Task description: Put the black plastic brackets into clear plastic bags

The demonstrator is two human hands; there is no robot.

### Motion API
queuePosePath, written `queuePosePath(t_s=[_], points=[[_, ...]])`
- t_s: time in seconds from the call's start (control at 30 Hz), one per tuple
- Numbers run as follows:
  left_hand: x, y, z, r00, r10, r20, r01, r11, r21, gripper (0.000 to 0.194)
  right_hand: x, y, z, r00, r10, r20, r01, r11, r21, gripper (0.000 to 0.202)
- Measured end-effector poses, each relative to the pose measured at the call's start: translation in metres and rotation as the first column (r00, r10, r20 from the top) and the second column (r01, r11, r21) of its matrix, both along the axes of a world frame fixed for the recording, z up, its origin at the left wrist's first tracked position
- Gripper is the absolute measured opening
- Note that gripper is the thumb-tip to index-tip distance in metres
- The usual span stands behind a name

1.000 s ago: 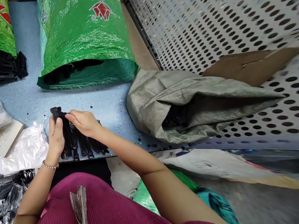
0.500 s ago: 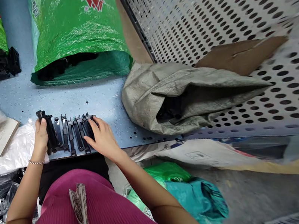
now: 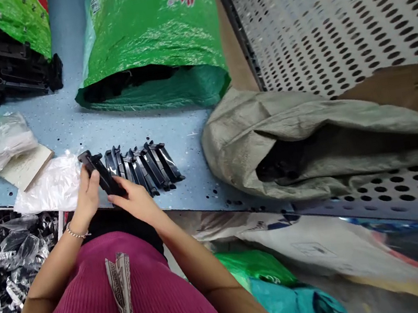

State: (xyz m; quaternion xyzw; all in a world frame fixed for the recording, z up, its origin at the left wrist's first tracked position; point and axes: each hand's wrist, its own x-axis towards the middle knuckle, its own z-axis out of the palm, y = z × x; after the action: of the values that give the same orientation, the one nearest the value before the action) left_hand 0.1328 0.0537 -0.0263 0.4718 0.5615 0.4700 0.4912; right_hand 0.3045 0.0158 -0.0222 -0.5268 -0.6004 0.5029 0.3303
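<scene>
Left hand [image 3: 89,195] is grasping the slanting black plastic part [image 3: 104,177] toward its far end; right hand [image 3: 138,201], its near end.

We saw a pale blue counter [image 3: 184,128] flecked with dark specks. On the counter we had glossy black parts [image 3: 152,169] and a bright green sack [image 3: 150,33] with a red, white-edged emblem. Toward the counter's right was a grey-green sack [image 3: 231,147]; before its near edge, our ribbed magenta top [image 3: 169,305] and beige, dark-patterned ribbon [image 3: 121,292].
</scene>
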Motion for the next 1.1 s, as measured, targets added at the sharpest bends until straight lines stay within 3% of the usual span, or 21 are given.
queuePosePath(t_s=[0.03, 0.1, 0.17, 0.2, 0.27, 0.37, 0.47, 0.6, 0.73, 0.87, 1.03, 1.1], points=[[-0.014, -0.005, -0.001, 0.979, 0.006, -0.202, 0.009, 0.997, 0.076, 0.047, -0.001, 0.000, -0.004, 0.996, -0.026, -0.080, 0.021, 0.998, -0.063, 0.054], [-0.044, -0.013, -0.007, 0.836, 0.087, -0.541, 0.004, 0.986, 0.166, 0.042, 0.000, 0.000, -0.009, 0.967, -0.091, -0.237, 0.051, 0.984, -0.169, 0.054], [-0.075, -0.018, -0.014, 0.729, 0.100, -0.677, 0.005, 0.989, 0.151, 0.026, 0.000, 0.002, -0.012, 0.918, -0.145, -0.369, 0.048, 0.964, -0.260, 0.056], [-0.088, -0.019, -0.016, 0.728, 0.070, -0.682, 0.021, 0.992, 0.125, 0.020, -0.002, 0.002, -0.011, 0.887, -0.168, -0.429, 0.035, 0.953, -0.300, 0.057], [-0.109, -0.018, -0.017, 0.814, 0.015, -0.581, 0.033, 0.997, 0.071, 0.019, -0.010, 0.003, -0.007, 0.819, -0.201, -0.537, -0.013, 0.929, -0.369, 0.055], [-0.126, -0.010, -0.010, 0.961, 0.068, -0.268, -0.083, 0.996, -0.043, 0.026, -0.029, 0.009, 0.001, 0.716, -0.215, -0.665, -0.141, 0.888, -0.439, 0.049], [-0.128, -0.002, -0.002, 0.986, 0.129, -0.104, -0.141, 0.983, -0.120, 0.033, -0.051, 0.022, 0.006, 0.612, -0.189, -0.768, -0.311, 0.835, -0.454, 0.046], [-0.123, 0.002, 0.001, 0.987, 0.051, -0.150, -0.058, 0.998, -0.041, 0.024, -0.083, 0.042, 0.001, 0.500, -0.149, -0.853, -0.472, 0.779, -0.413, 0.033], [-0.129, 0.000, 0.000, 0.989, 0.135, -0.066, -0.139, 0.988, -0.061, 0.028, -0.097, 0.055, -0.013, 0.500, -0.219, -0.838, -0.455, 0.757, -0.469, 0.020], [-0.136, -0.002, 0.001, 0.993, 0.110, -0.048, -0.112, 0.992, -0.052, 0.024, -0.086, 0.056, -0.020, 0.493, -0.333, -0.804, -0.399, 0.734, -0.549, 0.017], [-0.121, -0.001, -0.006, 0.977, 0.091, -0.193, -0.088, 0.996, 0.026, 0.020, -0.083, 0.051, -0.014, 0.492, -0.223, -0.841, -0.487, 0.731, -0.478, 0.024], [-0.120, -0.001, -0.006, 0.976, 0.083, -0.201, -0.079, 0.996, 0.030, 0.022, -0.085, 0.052, -0.016, 0.515, -0.218, -0.829, -0.466, 0.740, -0.484, 0.026]])
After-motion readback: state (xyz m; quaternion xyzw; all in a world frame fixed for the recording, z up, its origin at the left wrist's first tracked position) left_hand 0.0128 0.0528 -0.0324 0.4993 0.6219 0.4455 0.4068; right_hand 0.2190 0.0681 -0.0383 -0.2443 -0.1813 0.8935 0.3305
